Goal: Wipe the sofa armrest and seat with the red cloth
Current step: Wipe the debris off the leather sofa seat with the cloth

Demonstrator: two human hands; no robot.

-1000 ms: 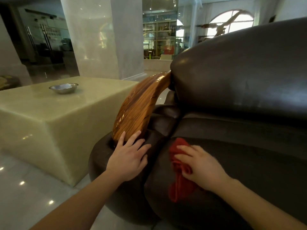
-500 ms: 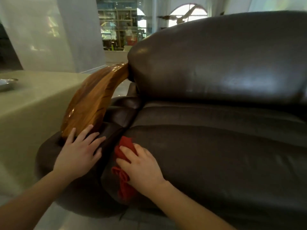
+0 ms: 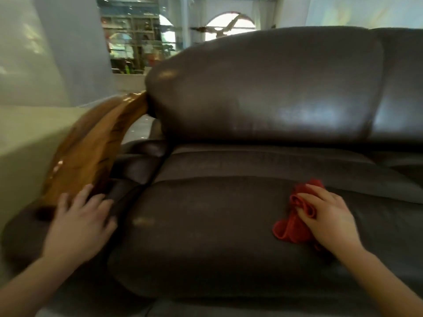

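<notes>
From my remote view, motion blur softened the left hand (image 3: 79, 221), whose spread fingers (image 3: 85, 193) lay flat on the armrest (image 3: 87, 152) at lower left. At right, the right hand (image 3: 329, 219) pressed the bunched red cloth (image 3: 291, 227), partly hidden beneath curled fingers (image 3: 305, 200), onto the seat (image 3: 206, 225).

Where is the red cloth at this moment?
In the head view, the red cloth lies bunched on the sofa seat cushion, at the right, pressed under the right hand, far from the wooden armrest.

Red cloth (image 3: 295, 223), dark-brown sofa seat (image 3: 206, 236)
</notes>
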